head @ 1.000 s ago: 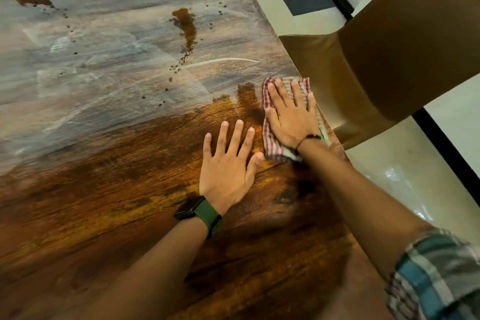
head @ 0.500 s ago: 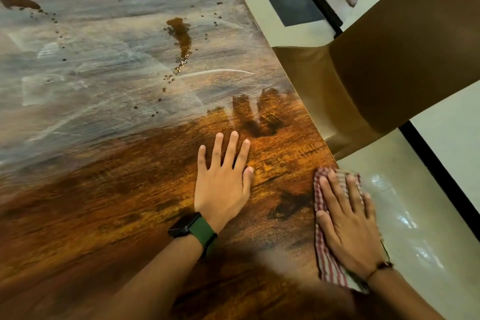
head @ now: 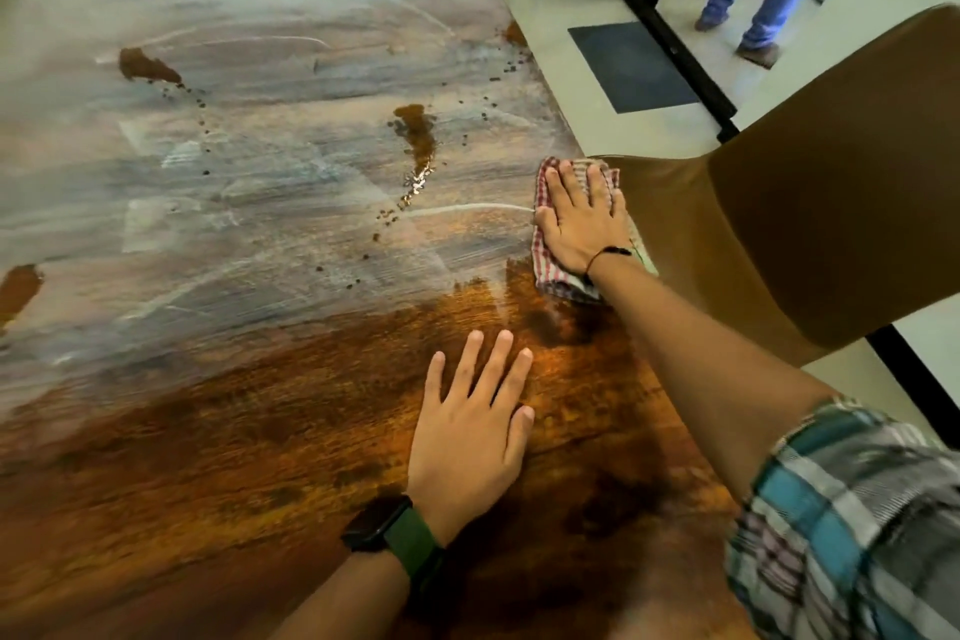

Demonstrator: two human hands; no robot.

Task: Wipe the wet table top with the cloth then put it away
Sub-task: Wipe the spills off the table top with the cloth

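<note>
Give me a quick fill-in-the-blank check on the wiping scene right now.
1. The right hand presses the checked cloth flat near the table's ____ edge.
2. The left hand lies flat on the table top, holding ____.
3. The wrist with the green-strapped watch is the ____ one.

Missing words: right; nothing; left

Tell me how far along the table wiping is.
Done: the near strip of the table top shows clean dark wood. In hand: the right hand presses the checked cloth flat at the edge. Left: the hazy far part with brown puddles, then stowing the cloth.
</note>
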